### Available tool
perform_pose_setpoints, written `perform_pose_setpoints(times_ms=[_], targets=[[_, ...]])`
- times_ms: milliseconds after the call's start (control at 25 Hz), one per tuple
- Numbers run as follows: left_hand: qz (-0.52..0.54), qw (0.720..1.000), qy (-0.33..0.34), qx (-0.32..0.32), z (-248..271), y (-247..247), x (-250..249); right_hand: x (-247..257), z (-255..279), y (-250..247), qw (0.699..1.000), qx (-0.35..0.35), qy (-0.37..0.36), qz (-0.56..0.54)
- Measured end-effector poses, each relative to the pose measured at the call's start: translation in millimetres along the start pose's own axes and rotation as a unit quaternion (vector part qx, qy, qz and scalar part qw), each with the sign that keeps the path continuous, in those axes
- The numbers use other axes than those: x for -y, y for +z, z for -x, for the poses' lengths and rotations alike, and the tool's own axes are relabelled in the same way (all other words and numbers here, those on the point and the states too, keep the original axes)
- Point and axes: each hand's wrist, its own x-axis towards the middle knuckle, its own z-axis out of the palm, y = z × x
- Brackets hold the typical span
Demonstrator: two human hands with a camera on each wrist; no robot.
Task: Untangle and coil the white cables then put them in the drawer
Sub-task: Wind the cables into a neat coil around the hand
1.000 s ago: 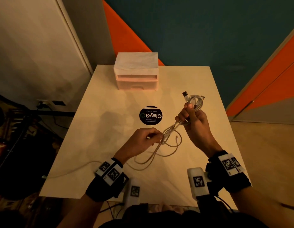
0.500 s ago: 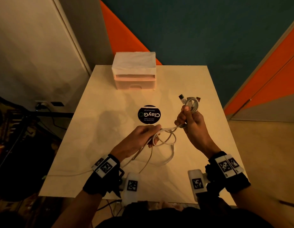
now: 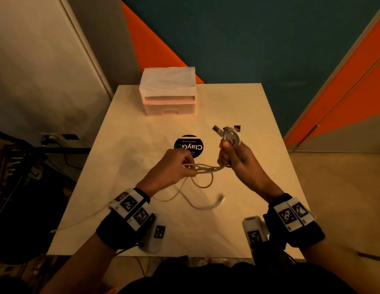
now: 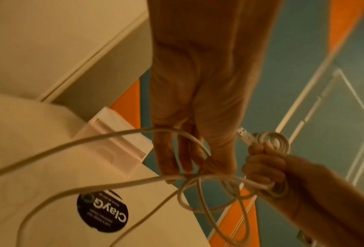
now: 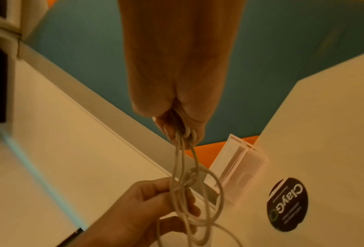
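My right hand [image 3: 231, 154] grips a small coil of white cable [image 3: 231, 137] upright above the table, its USB plug [image 3: 216, 128] sticking out at the top. From that fist a tangle of white cable strands [image 3: 208, 167] runs left to my left hand [image 3: 180, 164], which pinches the strands. Loose loops [image 3: 202, 184] hang below and a free cable end [image 3: 219, 198] trails on the table. The left wrist view shows the left hand's fingers [image 4: 177, 160] among the strands and the coil [image 4: 270, 143]. The right wrist view shows strands [image 5: 183, 167] leaving the fist. The pink drawer unit [image 3: 170, 95] stands at the table's far side.
The white table [image 3: 121, 158] carries a round black sticker [image 3: 190, 146] between the hands and the drawers. A thin cable [image 3: 82, 219] runs off the table's left front edge. A small dark square [image 3: 237, 128] lies behind the coil. Walls stand behind and left.
My left hand has risen and moved toward the sticker, drawing the strands taut and level with the right fist. The hanging loops have shortened and a free end has swung out.
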Motion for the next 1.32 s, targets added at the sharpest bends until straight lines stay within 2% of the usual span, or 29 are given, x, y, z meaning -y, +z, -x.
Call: perform_pose_setpoints(times_ms=[120,200,280,360,480,600,680,760,800,880,960,1040,1160,1240,1320], targets=[[-0.021,1.0,-0.001,0.008,1.4,6.8,-3.6,2.8,-1.1,2.6,1.0,-0.006,-0.002,0.011],[0.033,0.999,0.008,0.021,4.7,9.5,-0.6,4.9,-4.1,-0.3,0.999,-0.032,0.007,-0.02],[0.11,0.992,0.021,0.053,6.8,7.6,1.4,7.3,-7.2,-4.6,0.991,-0.081,0.031,-0.1],[0.192,0.977,0.004,0.089,7.5,7.4,0.9,11.9,-8.7,-6.8,0.975,-0.11,0.048,-0.185],[0.311,0.939,-0.048,0.139,10.0,8.3,-1.2,22.4,-14.4,-7.6,0.947,-0.126,0.046,-0.29],[0.351,0.914,-0.038,0.199,11.9,6.5,2.4,31.0,-23.6,-14.1,0.932,-0.159,0.035,-0.323],[0.332,0.922,-0.019,0.198,11.7,3.0,0.5,31.2,-27.3,-16.6,0.937,-0.17,0.032,-0.303],[0.283,0.941,-0.023,0.183,7.6,3.3,-2.1,28.6,-28.8,-16.1,0.934,-0.178,0.036,-0.307],[0.255,0.952,-0.02,0.167,4.5,4.8,-3.0,27.0,-29.5,-15.5,0.931,-0.185,0.039,-0.312],[0.175,0.978,0.037,0.107,1.0,8.2,-2.7,25.3,-30.0,-15.7,0.928,-0.202,0.044,-0.31],[0.11,0.989,0.09,0.052,-1.3,8.3,0.1,24.3,-28.9,-17.8,0.933,-0.205,0.044,-0.292],[0.16,0.982,0.077,0.06,-3.9,5.7,3.5,23.2,-27.4,-20.2,0.953,-0.182,0.027,-0.242],[0.365,0.925,0.021,0.098,-6.7,1.5,4.1,17.5,-26.8,-21.7,0.989,-0.124,-0.012,-0.081],[0.444,0.89,-0.018,0.105,-5.7,-0.5,0.0,15.0,-26.4,-20.6,0.996,-0.083,-0.031,0.026],[0.485,0.867,-0.055,0.104,-5.1,-2.6,-6.1,14.6,-23.1,-19.2,0.994,-0.033,-0.045,0.096]])
